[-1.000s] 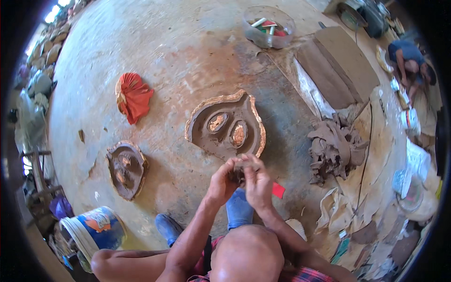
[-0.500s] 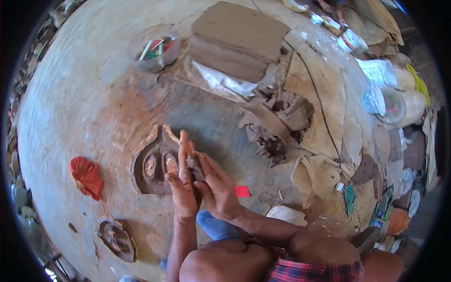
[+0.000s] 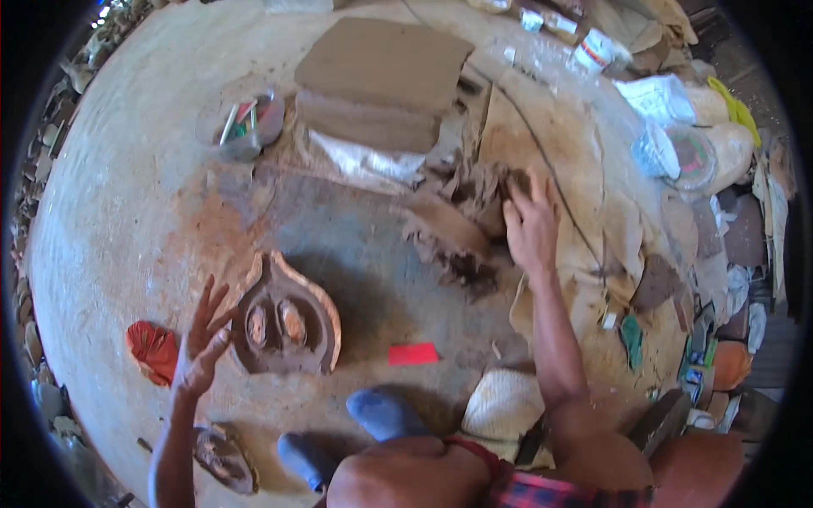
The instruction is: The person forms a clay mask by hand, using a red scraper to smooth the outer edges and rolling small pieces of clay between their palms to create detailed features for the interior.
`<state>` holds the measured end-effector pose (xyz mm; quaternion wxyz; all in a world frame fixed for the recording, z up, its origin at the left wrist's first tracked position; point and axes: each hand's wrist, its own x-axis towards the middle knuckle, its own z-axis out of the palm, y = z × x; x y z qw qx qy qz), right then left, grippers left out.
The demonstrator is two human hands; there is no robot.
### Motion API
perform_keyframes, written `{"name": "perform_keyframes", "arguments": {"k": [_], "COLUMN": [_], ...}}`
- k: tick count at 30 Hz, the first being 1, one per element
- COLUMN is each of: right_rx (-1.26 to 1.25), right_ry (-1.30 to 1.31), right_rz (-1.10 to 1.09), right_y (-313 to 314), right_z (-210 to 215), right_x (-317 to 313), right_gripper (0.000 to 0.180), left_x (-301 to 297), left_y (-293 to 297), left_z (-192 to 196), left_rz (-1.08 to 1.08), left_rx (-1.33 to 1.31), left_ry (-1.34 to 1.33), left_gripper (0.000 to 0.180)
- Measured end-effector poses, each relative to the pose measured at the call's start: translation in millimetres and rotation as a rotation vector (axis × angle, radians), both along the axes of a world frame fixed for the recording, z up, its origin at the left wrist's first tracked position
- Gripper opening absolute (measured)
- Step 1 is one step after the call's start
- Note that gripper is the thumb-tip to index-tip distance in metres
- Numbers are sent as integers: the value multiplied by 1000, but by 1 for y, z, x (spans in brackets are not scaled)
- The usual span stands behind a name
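Note:
My left hand [image 3: 201, 343] is open, its fingers spread at the left edge of a mould [image 3: 331, 326]. The mould has a pointed top, a pale rough rim and a lining of dark clay, with two orange-brown oval hollows showing inside. Over to the right, my right hand [image 3: 533, 227] reaches to the right side of a heap of torn brown clay [image 3: 457, 224]. Its fingers look stretched out and apart, touching or just over the clay; the fingertips are slightly blurred. A crumpled red cloth [image 3: 152, 351] lies beside my left hand.
A large clay block [image 3: 381, 72] stands at the back, beside a clear tub [image 3: 262, 127] of tools. A smaller clay-filled mould [image 3: 224, 461] lies near left, and a flat red piece [image 3: 413, 353] in the middle. A black cable [image 3: 550, 161] runs along the right, before buckets and bags.
My hands have parted from pressing a lump of clay between the palms. The left moved left beside the mould; the right went up and right to the clay heap. The view has shifted.

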<state>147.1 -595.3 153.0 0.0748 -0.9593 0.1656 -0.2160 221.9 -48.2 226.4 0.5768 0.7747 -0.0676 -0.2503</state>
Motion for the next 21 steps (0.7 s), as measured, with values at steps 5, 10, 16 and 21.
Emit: {"name": "perform_keyframes", "arguments": {"k": [5,10,16,21], "right_rx": [-2,-91,227,334], "right_ry": [-367,171,18,-250], "right_rz": [176,127,235,-155], "right_y": [68,56,29,19], "right_z": [67,5,-1,-3], "right_x": [16,71,89,-26], "right_gripper": [52,61,74,60], "left_x": [-26,-37,-63,-88], "left_y": [45,97,136,183], "left_z": [38,36,6,-73], "left_rz": [-47,-130,27,431], "left_rx": [203,262,167,89], "left_ry": [168,146,-6,-47], "left_gripper": [108,99,90,72]}}
